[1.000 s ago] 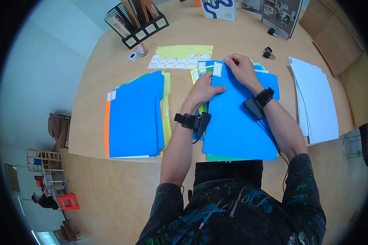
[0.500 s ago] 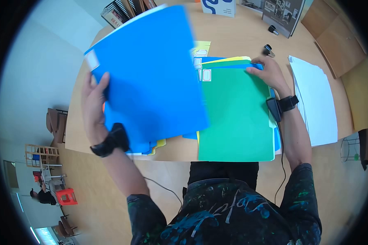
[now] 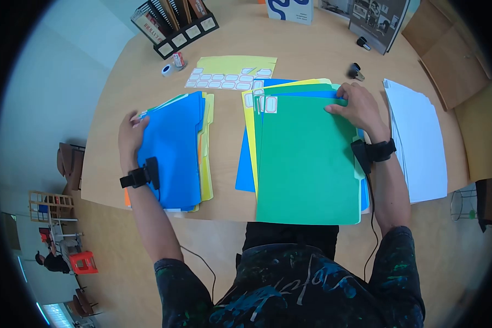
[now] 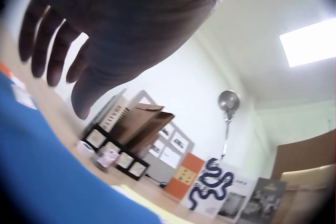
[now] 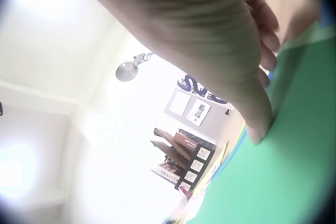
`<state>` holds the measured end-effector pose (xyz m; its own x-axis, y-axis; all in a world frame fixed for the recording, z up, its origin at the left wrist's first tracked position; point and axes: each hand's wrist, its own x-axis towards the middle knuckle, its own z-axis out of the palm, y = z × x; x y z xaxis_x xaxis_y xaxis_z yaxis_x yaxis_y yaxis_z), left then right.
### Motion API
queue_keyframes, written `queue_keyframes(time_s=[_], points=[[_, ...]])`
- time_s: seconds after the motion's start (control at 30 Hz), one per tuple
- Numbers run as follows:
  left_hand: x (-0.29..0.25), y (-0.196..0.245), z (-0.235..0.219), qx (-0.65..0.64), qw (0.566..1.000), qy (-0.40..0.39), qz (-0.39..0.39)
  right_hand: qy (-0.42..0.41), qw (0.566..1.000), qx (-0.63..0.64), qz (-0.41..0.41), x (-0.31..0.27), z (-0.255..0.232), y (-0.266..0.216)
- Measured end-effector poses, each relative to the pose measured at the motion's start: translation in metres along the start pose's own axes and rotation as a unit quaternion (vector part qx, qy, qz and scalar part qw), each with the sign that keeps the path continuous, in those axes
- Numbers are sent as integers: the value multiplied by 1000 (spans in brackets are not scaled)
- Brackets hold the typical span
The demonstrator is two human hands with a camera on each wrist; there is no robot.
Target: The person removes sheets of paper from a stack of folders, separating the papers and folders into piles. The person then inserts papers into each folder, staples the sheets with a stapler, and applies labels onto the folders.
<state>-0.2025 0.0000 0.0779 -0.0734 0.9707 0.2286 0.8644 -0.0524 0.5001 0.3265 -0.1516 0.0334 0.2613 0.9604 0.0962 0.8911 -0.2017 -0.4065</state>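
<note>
A green folder with a white label lies on top of the right-hand stack, above fanned yellow and blue folders. My right hand is at its upper right corner, thumb laid on the green face and the other fingertips along the top edge; the right wrist view shows the thumb against the green. On the left, a blue folder tops another stack. My left hand is at that stack's upper left edge, holding nothing, its fingers loosely extended and spread in the left wrist view.
Behind the stacks lies a yellow label sheet. A black file holder, a roll of tape and a small can-like item are at back left. White paper lies at right; black clips sit near a standing book.
My left hand carried a blue folder from the right stack to the left one and let go of it, uncovering the green folder. My right hand moved to the stack's upper right corner.
</note>
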Motion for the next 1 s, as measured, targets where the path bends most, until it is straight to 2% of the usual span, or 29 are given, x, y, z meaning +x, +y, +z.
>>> queue_keyframes(time_s=[0.03, 0.1, 0.17, 0.23, 0.27, 0.3, 0.33, 0.4, 0.43, 0.5, 0.57, 0.67, 0.77, 0.83, 0.9, 1.0], points=[[-17, 49, 1, -74, 997, -31, 11, -6, 1000, 9, 8, 0, -1, -1], [-42, 116, 20, -196, 972, -119, 56, -10, 1000, 14, 9, 1, -4, -2], [-63, 166, 49, -208, 948, -202, 129, -2, 998, 57, 11, 1, -2, 1], [-74, 196, 90, -252, 914, -271, 167, 9, 997, 73, -10, 1, 1, 4], [-75, 202, 114, -261, 912, -268, 171, 16, 995, 95, -28, 3, 2, 7], [-77, 205, 139, -225, 924, -205, 233, 19, 996, 86, -30, 5, 4, 10], [-80, 207, 154, -186, 928, -142, 291, -1, 986, 160, -47, 7, 6, 13], [-83, 206, 170, -183, 925, -160, 293, -40, 949, 307, -55, 9, 8, 13], [-84, 207, 173, -170, 923, -179, 295, -39, 951, 301, -52, 9, 5, 12], [-82, 210, 168, -181, 920, -206, 281, -40, 898, 437, -7, 6, 0, 8], [-83, 211, 165, -192, 916, -232, 264, -36, 894, 448, 0, 9, 4, 10], [-87, 209, 169, -254, 899, -202, 295, -36, 880, 473, 19, 10, 9, 13], [-91, 210, 177, -292, 896, -196, 270, -42, 869, 492, 31, 14, 13, 20], [-90, 207, 186, -347, 880, -212, 244, -46, 866, 496, 33, 15, 14, 21], [-86, 204, 190, -334, 886, -219, 235, -61, 848, 525, 40, 14, 15, 22], [-86, 202, 191, -323, 891, -227, 223, -56, 857, 511, 30, 16, 19, 24]])
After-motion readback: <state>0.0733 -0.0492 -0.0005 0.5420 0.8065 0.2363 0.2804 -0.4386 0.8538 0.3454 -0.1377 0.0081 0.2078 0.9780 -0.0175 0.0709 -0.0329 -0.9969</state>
